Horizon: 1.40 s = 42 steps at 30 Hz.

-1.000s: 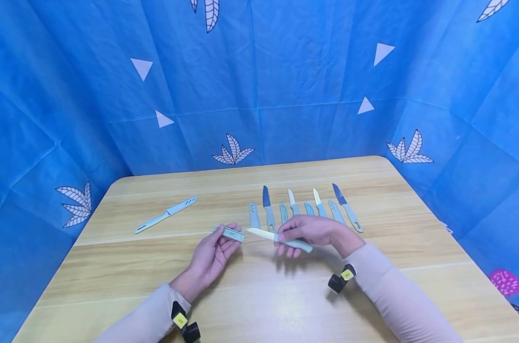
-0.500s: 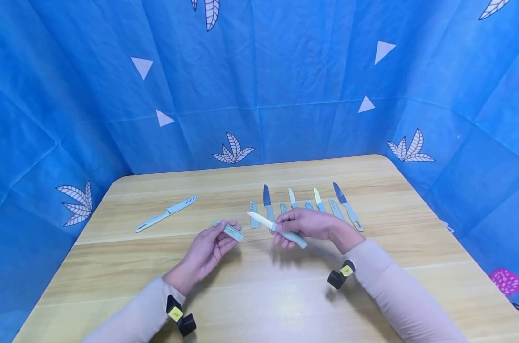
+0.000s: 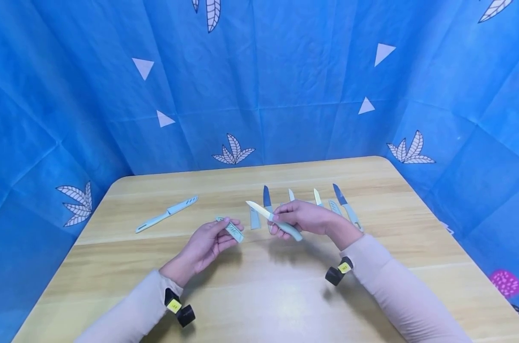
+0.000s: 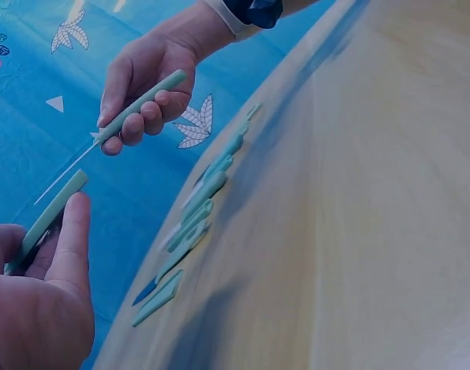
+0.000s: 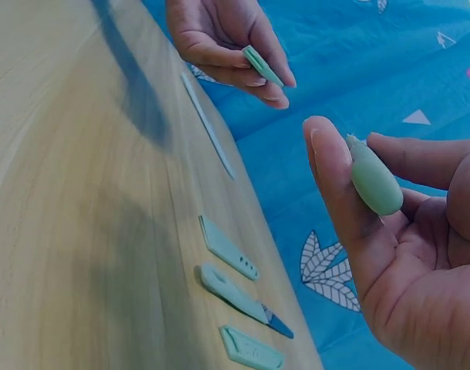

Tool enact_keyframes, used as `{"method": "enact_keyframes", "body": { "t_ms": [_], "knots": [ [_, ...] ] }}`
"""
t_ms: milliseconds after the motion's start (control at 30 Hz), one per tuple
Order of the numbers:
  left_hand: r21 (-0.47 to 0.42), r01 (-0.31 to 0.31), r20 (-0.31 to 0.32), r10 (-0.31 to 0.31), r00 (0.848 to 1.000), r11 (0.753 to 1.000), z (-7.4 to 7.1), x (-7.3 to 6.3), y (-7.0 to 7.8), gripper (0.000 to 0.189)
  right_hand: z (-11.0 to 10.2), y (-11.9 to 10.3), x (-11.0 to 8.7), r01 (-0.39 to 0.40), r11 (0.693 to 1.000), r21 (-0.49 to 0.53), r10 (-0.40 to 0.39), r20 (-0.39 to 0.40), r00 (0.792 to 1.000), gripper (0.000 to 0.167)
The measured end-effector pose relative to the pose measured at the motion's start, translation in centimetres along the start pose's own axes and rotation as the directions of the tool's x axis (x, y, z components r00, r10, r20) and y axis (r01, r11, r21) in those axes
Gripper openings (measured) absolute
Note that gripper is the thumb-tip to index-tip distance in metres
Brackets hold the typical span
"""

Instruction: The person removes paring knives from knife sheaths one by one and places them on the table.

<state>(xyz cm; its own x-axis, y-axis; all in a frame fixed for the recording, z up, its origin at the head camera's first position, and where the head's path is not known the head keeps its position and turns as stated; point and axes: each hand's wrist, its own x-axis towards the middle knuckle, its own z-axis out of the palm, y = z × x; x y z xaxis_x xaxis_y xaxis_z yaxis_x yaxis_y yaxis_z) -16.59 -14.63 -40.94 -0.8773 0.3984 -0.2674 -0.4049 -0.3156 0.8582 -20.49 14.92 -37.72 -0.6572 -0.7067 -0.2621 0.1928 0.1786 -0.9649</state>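
My right hand [image 3: 302, 218] grips a paring knife [image 3: 288, 230] by its pale green handle. The light blade points left and away from me. Between thumb and fingers of my left hand [image 3: 208, 245] is a matching green knife sheath [image 3: 235, 232], its end facing the blade. In the left wrist view the bare blade [image 4: 65, 174] passes close by the sheath [image 4: 52, 212], and both are above the table. From the right wrist view, the handle's rounded butt [image 5: 377, 183] shows between thumb and fingers.
Behind the right hand lies a row of knives and sheaths, partly hidden by it: a dark-bladed knife [image 3: 266, 196], a sheath [image 3: 254, 219], another dark-bladed knife [image 3: 347, 207] at the right end. A sheathed knife [image 3: 167, 214] lies left on the wooden table [image 3: 259, 295].
My right hand has moved slightly up and left with the knife, covering more of the row. The sheath in my left hand has tilted more steeply, its near end dipping toward me.
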Motion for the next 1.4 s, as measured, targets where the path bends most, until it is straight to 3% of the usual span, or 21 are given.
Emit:
{"method": "enact_keyframes", "body": {
  "t_ms": [767,1067,1400],
  "knots": [
    [0.195,0.043,0.034,-0.050,0.998,0.980,-0.4,2.2,2.2,0.033,0.6,-1.5,2.2,-0.016,1.000,-0.025,0.012,-0.151,0.989,0.029],
    [0.195,0.046,0.016,-0.050,0.999,0.980,-0.6,3.0,3.1,0.039,0.7,-2.0,3.0,-0.015,1.000,0.006,0.016,-0.190,0.982,0.028],
    [0.137,0.053,0.003,-0.054,0.999,0.989,-1.3,3.6,3.8,0.042,0.3,-1.6,4.4,-0.025,0.999,0.038,0.033,-0.225,0.974,0.034]
  ]
}}
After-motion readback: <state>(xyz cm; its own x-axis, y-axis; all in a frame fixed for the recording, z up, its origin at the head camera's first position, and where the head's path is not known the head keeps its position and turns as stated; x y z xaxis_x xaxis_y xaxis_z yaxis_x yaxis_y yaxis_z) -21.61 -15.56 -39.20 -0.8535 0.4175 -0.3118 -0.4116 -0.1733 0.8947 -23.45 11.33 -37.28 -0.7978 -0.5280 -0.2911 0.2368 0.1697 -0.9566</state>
